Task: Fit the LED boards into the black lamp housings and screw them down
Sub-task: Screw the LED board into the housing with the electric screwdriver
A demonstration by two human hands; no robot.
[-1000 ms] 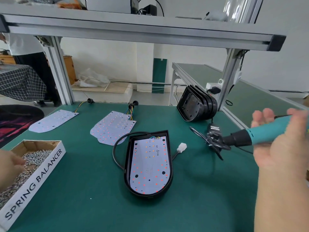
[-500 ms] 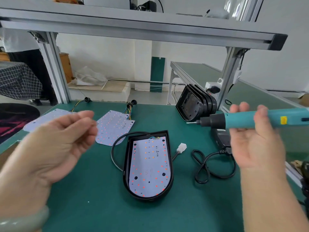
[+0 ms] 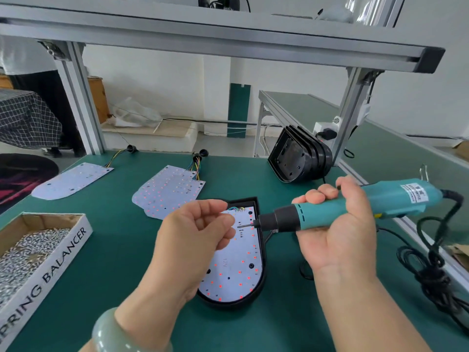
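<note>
Our left hand came up pinching, we guess, a screw, to put on the driver our right hand grips.

"spring balancer" on screw box, "12v" on led board

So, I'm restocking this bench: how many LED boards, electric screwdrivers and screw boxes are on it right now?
LED boards: 3 (this one and another at far left lie loose; the third is in the black housing)
Electric screwdriver: 1
Box of screws: 1
Total: 5
</note>
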